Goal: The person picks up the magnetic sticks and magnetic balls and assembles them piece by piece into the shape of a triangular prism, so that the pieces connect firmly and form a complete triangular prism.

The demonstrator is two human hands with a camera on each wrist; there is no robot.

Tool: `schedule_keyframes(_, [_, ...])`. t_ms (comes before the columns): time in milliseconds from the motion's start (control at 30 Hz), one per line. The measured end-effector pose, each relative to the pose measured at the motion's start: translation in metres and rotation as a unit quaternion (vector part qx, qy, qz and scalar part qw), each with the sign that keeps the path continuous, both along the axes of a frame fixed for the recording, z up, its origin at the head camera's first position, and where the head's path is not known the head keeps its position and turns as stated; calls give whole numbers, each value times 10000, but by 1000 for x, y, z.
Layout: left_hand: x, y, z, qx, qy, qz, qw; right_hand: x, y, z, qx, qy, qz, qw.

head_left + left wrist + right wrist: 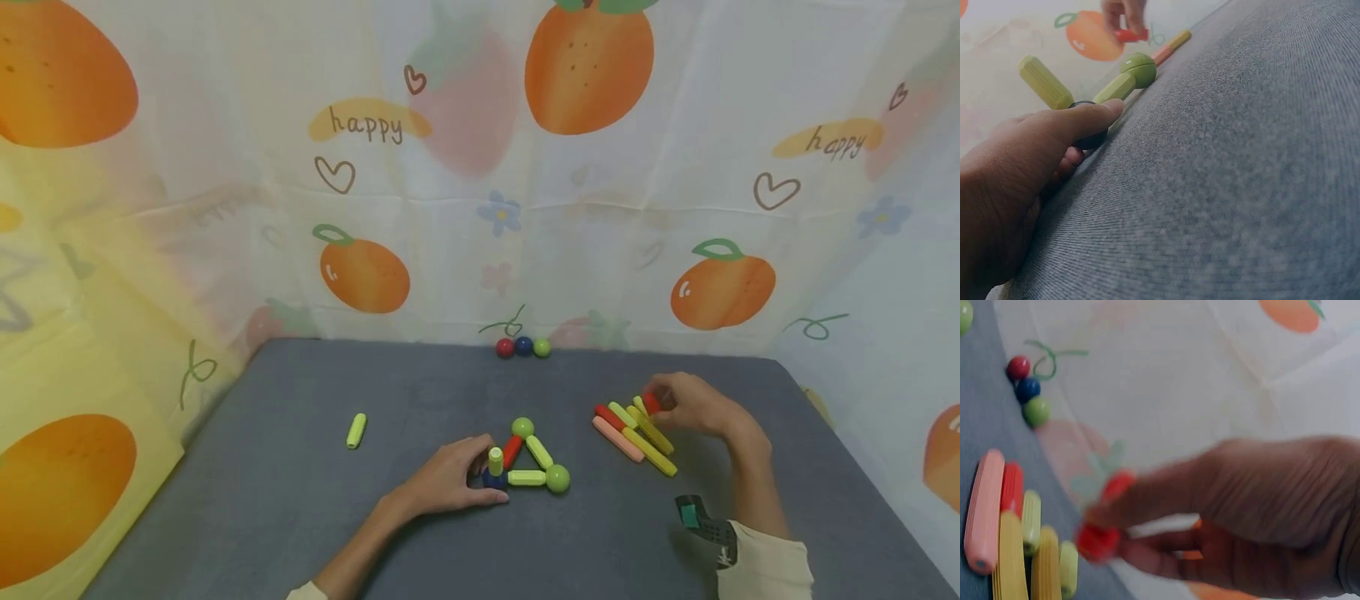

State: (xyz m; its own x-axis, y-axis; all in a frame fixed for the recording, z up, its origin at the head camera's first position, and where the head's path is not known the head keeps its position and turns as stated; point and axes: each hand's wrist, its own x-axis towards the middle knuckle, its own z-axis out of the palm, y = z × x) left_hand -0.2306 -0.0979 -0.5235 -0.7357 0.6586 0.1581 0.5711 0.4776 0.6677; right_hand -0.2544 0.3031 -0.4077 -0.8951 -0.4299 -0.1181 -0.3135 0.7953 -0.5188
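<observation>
My left hand (447, 478) grips a dark blue ball (491, 481) at the near left corner of a triangle built from rods and balls. A yellow-green rod (496, 460) stands upright in that ball. The triangle's sides are a red rod (512, 452) and two yellow-green rods, with a green ball (522, 427) at the far corner and another green ball (557, 478) at the right. My right hand (699, 408) pinches a short red rod (1097, 542) between thumb and fingers, over the far right end of a pile of rods; it is blurred in the right wrist view.
The pile holds a pink rod (618, 439), yellow rods (649, 452) and shorter red and yellow-green ones. Red (505, 347), blue (523, 346) and green (542, 348) balls line the table's back edge, against a printed cloth. A loose yellow-green rod (356, 431) lies at the left.
</observation>
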Motion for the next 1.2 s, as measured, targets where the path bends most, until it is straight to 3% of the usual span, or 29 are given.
schedule_keyframes(100, [0, 0, 1, -16, 0, 5, 10000, 2, -17, 8, -355, -60, 659, 9972])
schedule_keyframes(233, [1, -1, 1, -26, 33, -7, 10000, 4, -48, 11, -655, -757, 1494, 9837])
schedule_keyframes(333, [1, -1, 1, -36, 42, 2, 10000, 5, -72, 10, -679, -1222, 1924, 9713])
schedule_keyframes(467, [2, -1, 2, -47, 24, 32, 10000, 6, -97, 4, -597, -1218, 2303, 9636])
schedule_keyframes(767, [1, 1, 1, 5, 26, -15, 10000, 6, -111, -6, -414, -1151, 2306, 9653])
schedule_keyframes(1200, [-1, -1, -1, -7, 108, -15, 9999, 6, -117, -4, -333, -1279, 2170, 9672])
